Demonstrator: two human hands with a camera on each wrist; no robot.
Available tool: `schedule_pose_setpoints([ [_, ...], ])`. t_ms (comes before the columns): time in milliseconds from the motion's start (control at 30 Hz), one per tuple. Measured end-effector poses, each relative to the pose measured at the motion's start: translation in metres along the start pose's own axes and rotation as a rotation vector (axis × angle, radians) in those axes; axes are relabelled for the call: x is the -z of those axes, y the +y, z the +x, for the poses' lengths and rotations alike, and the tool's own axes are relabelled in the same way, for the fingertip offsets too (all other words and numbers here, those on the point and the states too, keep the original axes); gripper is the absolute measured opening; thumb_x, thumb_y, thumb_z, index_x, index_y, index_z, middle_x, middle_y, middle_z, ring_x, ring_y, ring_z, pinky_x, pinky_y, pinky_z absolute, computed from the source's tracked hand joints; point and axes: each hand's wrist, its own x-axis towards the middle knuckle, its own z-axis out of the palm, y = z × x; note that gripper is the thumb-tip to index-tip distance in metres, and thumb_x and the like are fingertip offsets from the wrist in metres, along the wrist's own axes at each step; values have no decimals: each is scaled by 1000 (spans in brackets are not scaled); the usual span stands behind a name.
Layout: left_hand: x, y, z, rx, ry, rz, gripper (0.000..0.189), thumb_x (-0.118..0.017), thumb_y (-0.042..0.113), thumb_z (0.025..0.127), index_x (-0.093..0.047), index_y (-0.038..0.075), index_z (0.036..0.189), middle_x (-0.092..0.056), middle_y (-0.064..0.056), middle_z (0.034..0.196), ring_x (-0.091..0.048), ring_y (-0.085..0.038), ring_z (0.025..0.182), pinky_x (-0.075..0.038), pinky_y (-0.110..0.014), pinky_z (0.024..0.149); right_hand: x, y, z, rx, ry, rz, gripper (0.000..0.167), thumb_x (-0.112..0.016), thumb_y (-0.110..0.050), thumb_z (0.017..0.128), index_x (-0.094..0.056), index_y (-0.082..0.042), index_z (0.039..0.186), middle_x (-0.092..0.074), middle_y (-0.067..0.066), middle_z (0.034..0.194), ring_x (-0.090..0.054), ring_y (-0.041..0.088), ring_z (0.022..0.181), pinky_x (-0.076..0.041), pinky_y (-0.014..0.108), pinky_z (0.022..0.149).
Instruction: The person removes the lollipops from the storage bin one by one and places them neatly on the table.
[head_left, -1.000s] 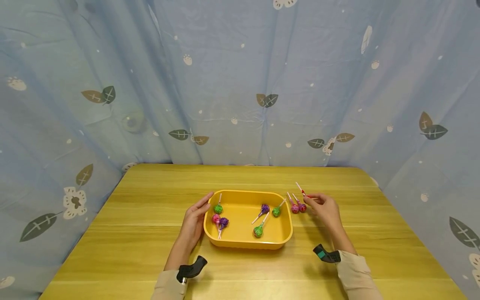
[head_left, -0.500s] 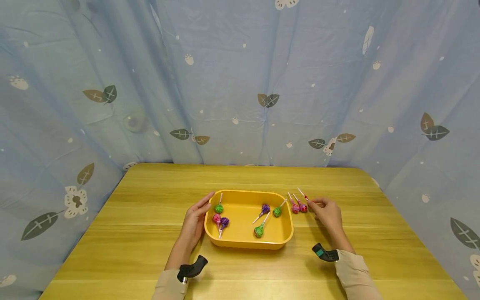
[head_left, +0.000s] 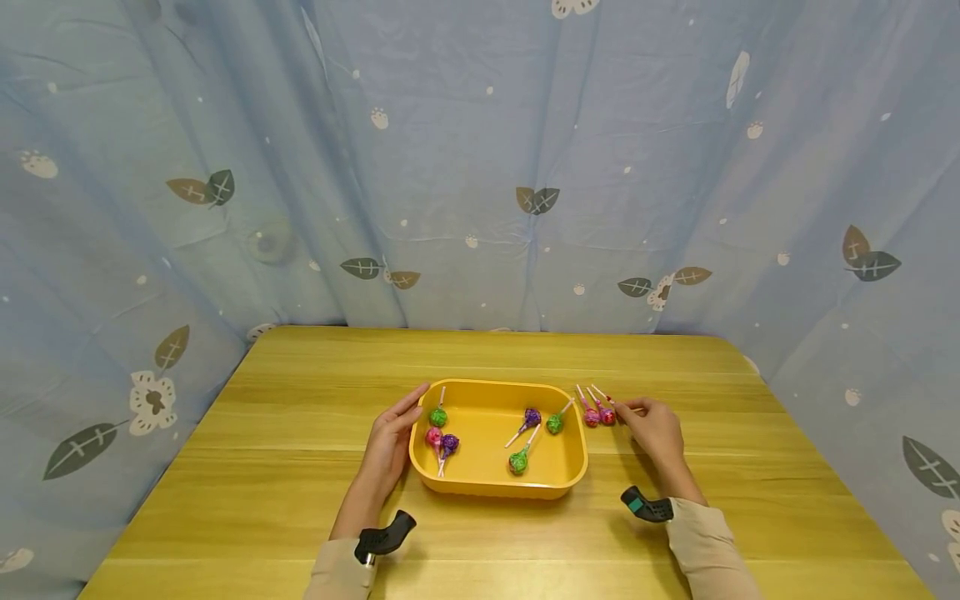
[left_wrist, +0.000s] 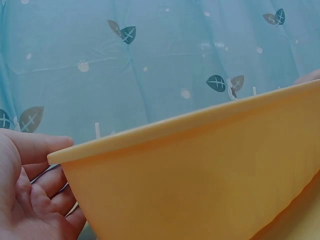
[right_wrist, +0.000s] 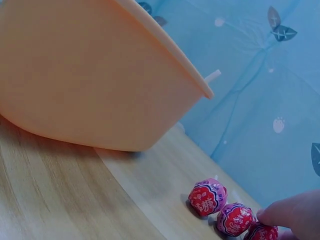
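My left hand (head_left: 388, 446) rests against the left side of a yellow plastic bin (head_left: 495, 492), its fingers lying along the outer wall and rim. To the right of the bin, my right hand (head_left: 654, 429) pinches a red-wrapped lollipop (right_wrist: 262, 232) low over the table. That lollipop's white stick points away from me; fingers hide part of its head. Just left of it, two pink-and-red lollipops lie side by side, one pink lollipop (head_left: 591, 417) nearer the bin and another pink lollipop (head_left: 607, 416) by my fingertips.
Inside the bin lie several lollipops: a green lollipop (head_left: 438, 417), pink lollipop (head_left: 433, 436) and purple lollipop (head_left: 450, 444) at left, others at right, including a green lollipop (head_left: 518, 462). The wooden table (head_left: 315, 375) ends at a blue curtain (head_left: 465, 167).
My right hand has lowered the red lollipop toward the table, bringing its stick down beside the two pink ones. The left hand and the bin stay in place.
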Motion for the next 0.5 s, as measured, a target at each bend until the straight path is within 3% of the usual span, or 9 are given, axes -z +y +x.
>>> schedule_pose_setpoints([
  [500, 0, 1, -1, -1, -1, 9, 43, -48, 6, 100, -48, 2, 142, -41, -5, 148, -33, -16, 137, -23, -32, 114, -3, 2, 2, 4, -1, -48, 48, -62, -40, 92, -67, 5, 110, -68, 16, 90, -61, 26, 74, -48, 34, 61],
])
